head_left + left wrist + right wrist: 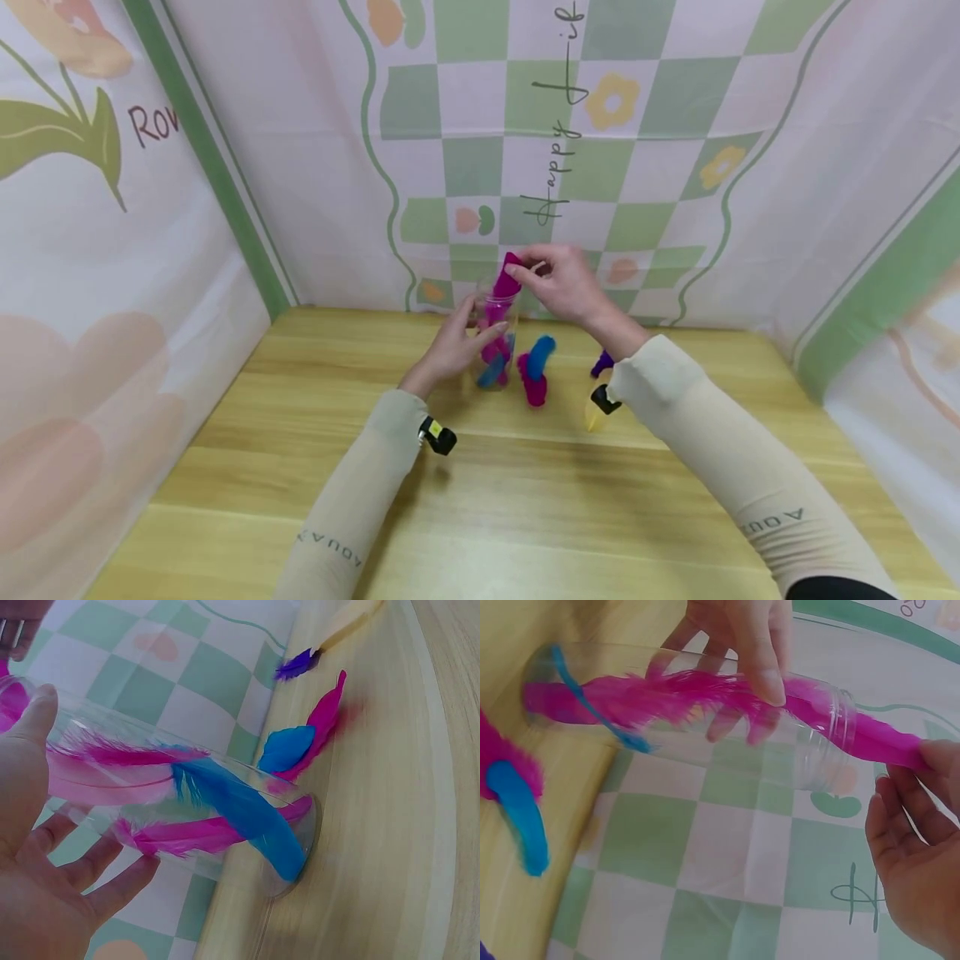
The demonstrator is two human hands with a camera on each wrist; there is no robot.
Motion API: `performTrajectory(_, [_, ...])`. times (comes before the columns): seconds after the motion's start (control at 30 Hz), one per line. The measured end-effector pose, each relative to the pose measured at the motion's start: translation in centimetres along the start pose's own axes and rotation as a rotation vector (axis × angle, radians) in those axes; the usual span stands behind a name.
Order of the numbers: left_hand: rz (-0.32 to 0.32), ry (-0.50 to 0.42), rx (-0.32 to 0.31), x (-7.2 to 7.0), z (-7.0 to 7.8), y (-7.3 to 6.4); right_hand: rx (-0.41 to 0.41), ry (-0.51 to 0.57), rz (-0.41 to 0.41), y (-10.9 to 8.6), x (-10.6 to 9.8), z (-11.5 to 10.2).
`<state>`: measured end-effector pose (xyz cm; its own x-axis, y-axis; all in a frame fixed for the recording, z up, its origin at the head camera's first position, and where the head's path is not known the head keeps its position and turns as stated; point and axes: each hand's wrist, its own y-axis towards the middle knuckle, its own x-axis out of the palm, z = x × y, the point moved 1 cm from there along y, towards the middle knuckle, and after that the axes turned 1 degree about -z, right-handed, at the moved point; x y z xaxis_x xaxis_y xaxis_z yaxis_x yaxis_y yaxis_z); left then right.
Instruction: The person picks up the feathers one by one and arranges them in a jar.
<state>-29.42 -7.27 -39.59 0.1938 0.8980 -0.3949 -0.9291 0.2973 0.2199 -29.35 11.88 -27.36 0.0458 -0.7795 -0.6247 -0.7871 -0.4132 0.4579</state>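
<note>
A clear plastic jar [821, 769] stands upright on the table, and my left hand [450, 343] grips it from the left side. Between thumb and fingertips of my right hand [566, 285] is the top end of a magenta feather [507, 279]. Its lower part runs down through the jar's mouth. Inside the jar lie a blue feather [240, 806], a pink feather [105, 780] and more magenta ones. In the left wrist view only part of the right hand shows at the top left corner.
Right of the jar, a loose blue feather [540, 357] lies over a magenta feather [536, 392] on the wooden table [480, 517]. Farther right are a purple feather [602, 364] and a yellow feather [593, 417], partly behind the right wrist. A checkered cloth [472, 100] hangs behind.
</note>
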Motion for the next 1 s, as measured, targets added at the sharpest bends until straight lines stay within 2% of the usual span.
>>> performTrajectory(0.57, [-0.004,0.014,0.015,-0.2,-0.1,0.0,0.001,-0.134,-0.164,0.1,2.0,0.6])
performTrajectory(1.0, [0.000,0.024,0.038,-0.3,-0.3,0.2,-0.082,-0.204,-0.225,0.3,2.5,0.5])
